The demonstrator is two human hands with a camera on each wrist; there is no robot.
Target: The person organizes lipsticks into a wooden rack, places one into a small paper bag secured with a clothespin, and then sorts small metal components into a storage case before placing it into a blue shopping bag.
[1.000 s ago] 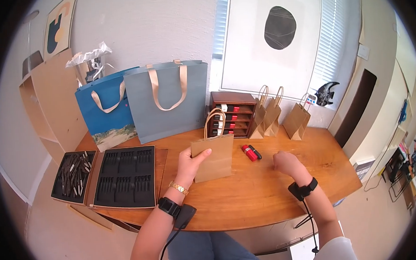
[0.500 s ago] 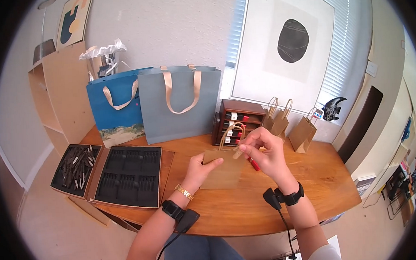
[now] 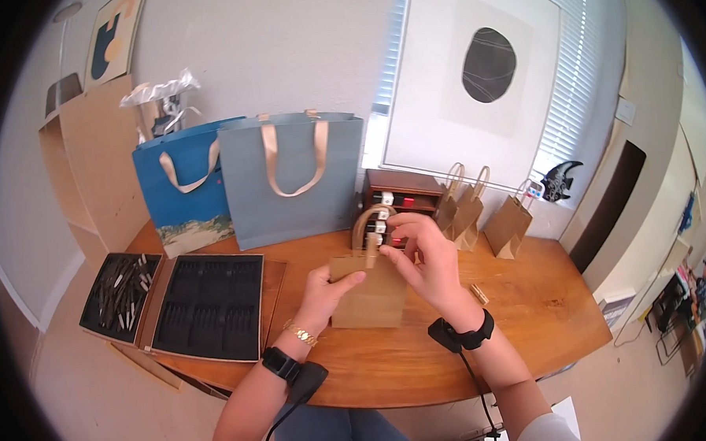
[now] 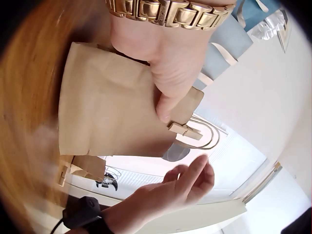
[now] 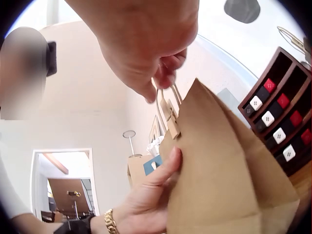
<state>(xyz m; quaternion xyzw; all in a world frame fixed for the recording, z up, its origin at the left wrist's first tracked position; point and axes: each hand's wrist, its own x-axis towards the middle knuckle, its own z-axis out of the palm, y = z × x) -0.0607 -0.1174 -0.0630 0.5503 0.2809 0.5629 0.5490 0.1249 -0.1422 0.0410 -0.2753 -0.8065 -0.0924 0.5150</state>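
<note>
A small brown paper bag point(image 3: 370, 305) with twisted handles stands upright near the table's middle. My left hand point(image 3: 322, 296) grips its top left side, thumb across the front panel. A wooden clothespin point(image 4: 185, 130) sits on the bag's top edge near the handle base, pointing up beside the handles. My right hand point(image 3: 429, 258) is raised just right of the bag's top. In the left wrist view its fingers are loosely bent, apart from the clothespin, with nothing between them. Another clothespin point(image 3: 480, 294) lies on the table to the right.
Large blue point(image 3: 184, 188) and grey point(image 3: 296, 183) gift bags stand at the back left. A dark wooden rack point(image 3: 405, 183) with red and white boxes is behind my right hand. Several small paper bags point(image 3: 509, 228) stand back right. Black trays point(image 3: 207, 308) lie on the left.
My right hand has come from the table's right side to the bag's top. Half a second ago it pinched the clothespin near the top right corner; now the clothespin sits further left, its fingers off it.
</note>
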